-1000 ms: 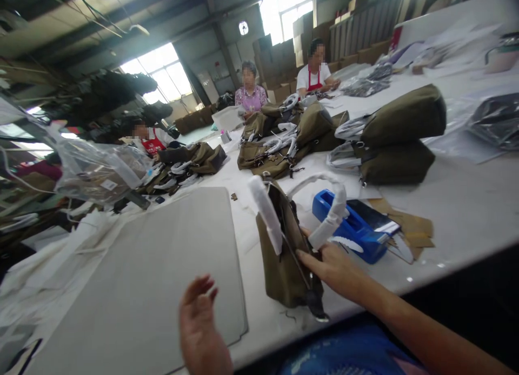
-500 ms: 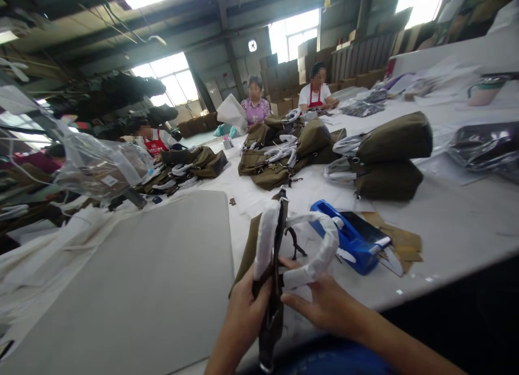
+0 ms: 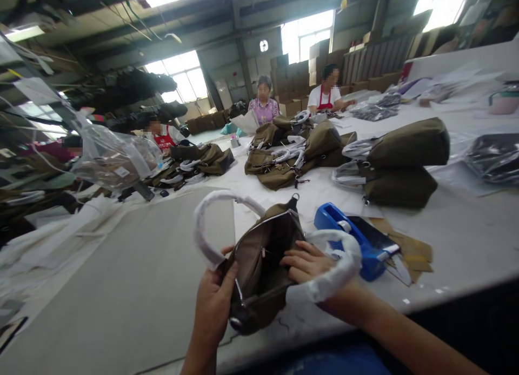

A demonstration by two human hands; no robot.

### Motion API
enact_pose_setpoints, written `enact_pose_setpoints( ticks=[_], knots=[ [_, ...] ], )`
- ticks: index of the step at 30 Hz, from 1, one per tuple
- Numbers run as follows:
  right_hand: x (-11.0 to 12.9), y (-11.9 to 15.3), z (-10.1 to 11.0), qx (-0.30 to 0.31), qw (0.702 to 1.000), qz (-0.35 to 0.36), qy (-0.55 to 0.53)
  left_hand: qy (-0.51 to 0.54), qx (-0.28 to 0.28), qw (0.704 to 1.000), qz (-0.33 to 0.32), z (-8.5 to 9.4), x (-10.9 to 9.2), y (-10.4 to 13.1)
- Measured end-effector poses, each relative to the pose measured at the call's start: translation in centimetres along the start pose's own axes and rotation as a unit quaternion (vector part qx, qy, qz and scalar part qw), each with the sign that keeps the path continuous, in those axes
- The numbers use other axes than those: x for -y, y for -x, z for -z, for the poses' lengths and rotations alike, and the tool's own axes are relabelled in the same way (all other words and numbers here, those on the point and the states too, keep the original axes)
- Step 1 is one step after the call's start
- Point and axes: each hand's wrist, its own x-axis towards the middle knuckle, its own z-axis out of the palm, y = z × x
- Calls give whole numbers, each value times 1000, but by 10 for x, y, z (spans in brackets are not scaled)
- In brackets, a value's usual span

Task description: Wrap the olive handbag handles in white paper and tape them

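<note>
An olive-brown handbag [image 3: 265,310] stands at the table's near side, its zipped mouth spread wide and the lining showing. Two handles wrapped in white paper arch from it, the left handle [image 3: 201,229] and the right handle [image 3: 352,256]. With thumb inside and fingers outside, my left hand [image 3: 217,294] pinches the bag's left rim near the handle's foot. My right hand [image 3: 310,264] passes under the right handle, its fingers stretched out flat over the right rim into the opening. Just right of the bag sits a blue tape dispenser [image 3: 330,215].
A phone-like dark slab [image 3: 371,232] and brown cardboard [image 3: 411,248] lie by the dispenser. Several olive bags [image 3: 279,167] are piled farther back, with two more [image 3: 401,186] at right. A grey board [image 3: 121,288] covers the left side. Co-workers [image 3: 263,107] sit across the table.
The bag's mouth has gone from closed and narrow to spread wide. My left hand moved left with the rim and its handle; my right hand now reaches over the right rim.
</note>
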Motion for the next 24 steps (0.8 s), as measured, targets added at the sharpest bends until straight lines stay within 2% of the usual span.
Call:
enact_pose_setpoints(
  ticks=[2,4,6,7,8,9,11,12,13,14,15,17,18,20,22,24],
  knots=[
    [17,0,11,53,998,-18,-27,18,-33,999,5,3,5,-4],
    [34,0,20,72,997,-13,-39,-22,-37,999,-6,7,10,-10],
    [46,0,22,68,997,10,-36,-135,-5,991,-9,11,10,-13],
    [50,1,20,61,997,22,-31,-221,9,975,3,14,7,-14],
    [52,2,15,58,997,32,-26,-319,14,947,19,15,1,-12],
    [53,4,10,60,997,36,-21,-421,9,906,35,16,-7,-10],
    [52,6,-2,51,998,34,-8,-592,-10,804,51,17,-27,0],
    [51,6,-6,35,999,31,-5,-645,-12,763,47,16,-38,6],
    [50,5,-9,17,999,26,-7,-670,-1,741,37,14,-48,13],
    [49,3,-9,-7,999,30,-13,-667,27,744,24,12,-58,19],
    [49,0,-8,-29,999,40,-19,-636,75,768,6,8,-65,25],
    [50,-6,-1,-50,997,59,-29,-511,209,831,-58,-1,-75,31],
    [51,-9,3,-48,996,66,-30,-445,275,847,-99,-7,-76,32],
    [52,-12,12,-31,997,68,-32,-375,366,835,-171,-19,-74,27],
    [53,-13,19,2,997,64,-39,-399,406,792,-219,-31,-65,17],
    [52,-12,23,25,997,62,-47,-471,421,739,-233,-39,-54,4]
  ],
)
